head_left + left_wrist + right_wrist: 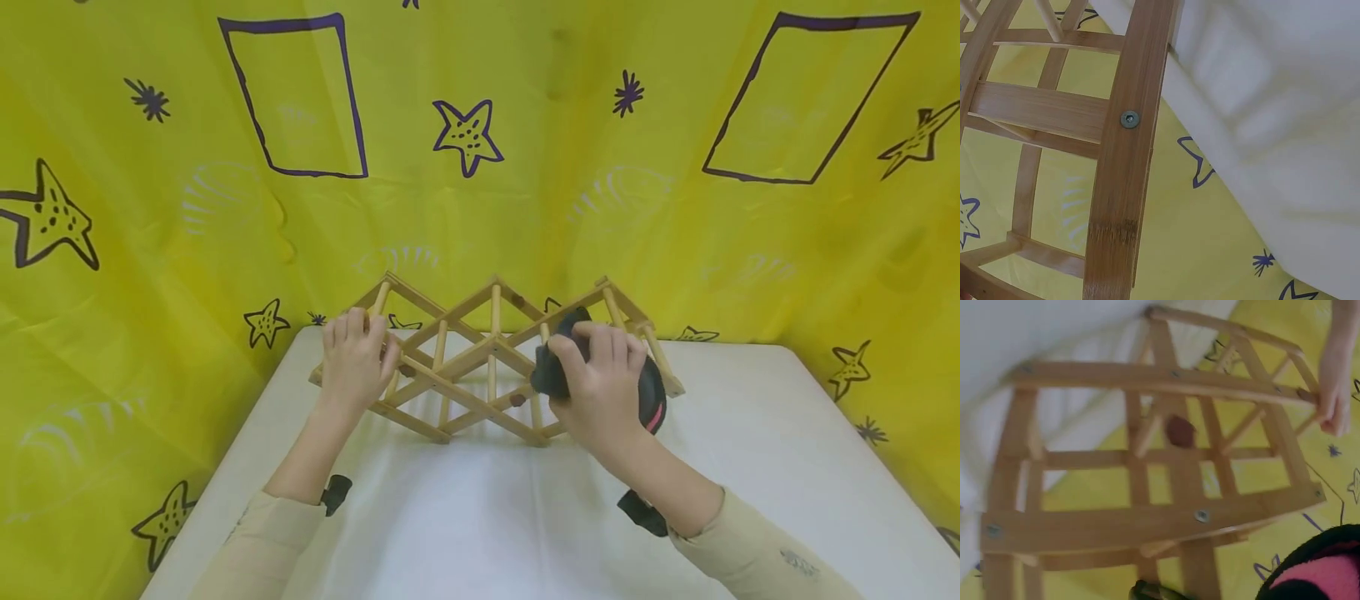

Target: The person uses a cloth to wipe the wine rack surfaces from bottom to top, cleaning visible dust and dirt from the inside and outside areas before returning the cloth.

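A wooden lattice rack point(495, 346) of crossed slats and round rods stands spread out on the white table. At its left end my left hand point(352, 358) grips the upper slats; that hand point(1337, 403) also shows at the rack's far end in the right wrist view. My right hand point(603, 379) holds a dark, soft-looking item point(551, 372) with pink on it, against the rack's right part. Its black edge and fuzzy pink inside point(1325, 578) fill a corner of the right wrist view; its kind is unclear. The left wrist view shows a bolted slat point(1125, 137), without my fingers.
The white table point(720, 467) carries the rack near its back edge. Right behind it hangs a yellow curtain point(555, 217) printed with stars and frames. Black straps point(643, 512) show at both wrists. A dark green shiny piece point(1159, 590) peeks in at the right wrist view's bottom.
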Motion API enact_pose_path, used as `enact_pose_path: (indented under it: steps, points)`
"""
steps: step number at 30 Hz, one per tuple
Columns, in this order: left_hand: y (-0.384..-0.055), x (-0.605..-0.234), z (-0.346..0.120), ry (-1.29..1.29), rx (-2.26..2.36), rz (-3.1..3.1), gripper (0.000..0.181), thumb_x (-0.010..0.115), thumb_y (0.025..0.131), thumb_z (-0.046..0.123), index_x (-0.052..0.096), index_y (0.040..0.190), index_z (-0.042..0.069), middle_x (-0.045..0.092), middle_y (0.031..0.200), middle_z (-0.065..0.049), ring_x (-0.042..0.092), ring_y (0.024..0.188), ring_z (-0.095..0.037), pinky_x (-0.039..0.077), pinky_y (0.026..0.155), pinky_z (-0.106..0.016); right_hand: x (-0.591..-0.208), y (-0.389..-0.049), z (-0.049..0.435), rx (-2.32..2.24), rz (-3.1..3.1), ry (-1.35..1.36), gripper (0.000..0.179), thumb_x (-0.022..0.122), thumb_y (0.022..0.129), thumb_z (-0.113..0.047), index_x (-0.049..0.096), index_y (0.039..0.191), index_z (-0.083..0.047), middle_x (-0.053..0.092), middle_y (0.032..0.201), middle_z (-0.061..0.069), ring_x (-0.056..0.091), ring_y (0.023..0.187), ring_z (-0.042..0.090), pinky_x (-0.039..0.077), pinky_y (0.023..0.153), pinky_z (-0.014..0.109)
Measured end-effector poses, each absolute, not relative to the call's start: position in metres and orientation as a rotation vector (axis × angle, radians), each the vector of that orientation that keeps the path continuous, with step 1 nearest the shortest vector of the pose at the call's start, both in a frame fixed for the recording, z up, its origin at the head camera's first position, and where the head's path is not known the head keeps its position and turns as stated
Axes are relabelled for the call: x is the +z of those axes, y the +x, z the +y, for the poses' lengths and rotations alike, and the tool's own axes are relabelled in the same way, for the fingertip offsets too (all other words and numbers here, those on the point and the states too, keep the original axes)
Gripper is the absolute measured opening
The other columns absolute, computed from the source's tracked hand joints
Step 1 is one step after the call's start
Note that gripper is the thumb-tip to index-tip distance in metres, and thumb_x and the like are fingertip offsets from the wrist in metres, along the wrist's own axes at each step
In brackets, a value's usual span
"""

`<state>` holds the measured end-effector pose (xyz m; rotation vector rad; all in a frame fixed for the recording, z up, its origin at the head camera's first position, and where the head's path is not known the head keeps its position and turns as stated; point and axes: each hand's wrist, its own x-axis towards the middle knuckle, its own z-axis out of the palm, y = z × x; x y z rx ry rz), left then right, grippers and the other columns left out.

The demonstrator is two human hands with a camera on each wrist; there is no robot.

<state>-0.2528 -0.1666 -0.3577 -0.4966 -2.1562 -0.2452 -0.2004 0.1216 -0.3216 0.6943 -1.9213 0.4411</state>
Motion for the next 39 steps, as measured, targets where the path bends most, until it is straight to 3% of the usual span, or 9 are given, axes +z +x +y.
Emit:
enact_pose_path:
  steps: [3,8,17,28,39]
  points:
    - [-0.254,-0.358,-0.166,-0.496,-0.266,-2.147,0.013,0.044,0.082,0.016,0.043,0.079,0.003,0.033,0.082,-0.013,0.030,0.076,-0.031,0.026,0.072,-0.045,-0.303,-0.215,0.113,0.477,-1.846,0.705,0.057,0.079,0.052,0.001,0.046,0.097,-0.009,0.048,0.094,0.022,0.044,0.084,0.040,0.027,0.075,0.054]
    - [-0.254,-0.359,-0.166,-0.493,-0.291,-2.147,0.016,0.040,0.083,0.018,0.042,0.077,0.003,0.032,0.082,-0.013,0.030,0.074,-0.031,0.026,0.071,-0.045,-0.285,-0.246,0.100,0.502,-1.786,0.759,0.050,0.072,0.059,0.006,0.045,0.098,-0.010,0.048,0.094,0.021,0.045,0.084,0.039,0.027,0.074,0.052]
    - [-0.254,-0.359,-0.166,-0.484,-0.319,-2.155,0.014,0.042,0.081,0.016,0.041,0.076,0.004,0.032,0.082,-0.013,0.030,0.074,-0.030,0.026,0.071,-0.045,-0.300,-0.291,0.098,0.457,-1.999,0.811,0.047,0.069,0.064,0.007,0.043,0.100,-0.007,0.046,0.098,0.021,0.044,0.089,0.038,0.029,0.078,0.051]
    - [-0.251,-0.358,-0.165,-0.472,-0.359,-2.211,0.014,0.041,0.081,0.017,0.041,0.077,0.003,0.031,0.083,-0.013,0.031,0.075,-0.031,0.026,0.068,-0.043,-0.323,-0.296,0.112,0.264,-2.576,0.693,0.058,0.077,0.060,-0.002,0.044,0.107,-0.007,0.044,0.106,0.014,0.041,0.094,0.032,0.027,0.088,0.049]
    - [-0.258,-0.362,-0.166,-0.567,-0.455,-2.125,0.013,0.042,0.079,0.013,0.039,0.073,0.003,0.028,0.081,-0.012,0.028,0.074,-0.030,0.021,0.066,-0.041,-0.334,-0.306,0.098,0.196,-2.571,0.768,0.065,0.084,0.060,-0.012,0.041,0.109,-0.008,0.042,0.106,0.013,0.041,0.099,0.032,0.028,0.087,0.047]
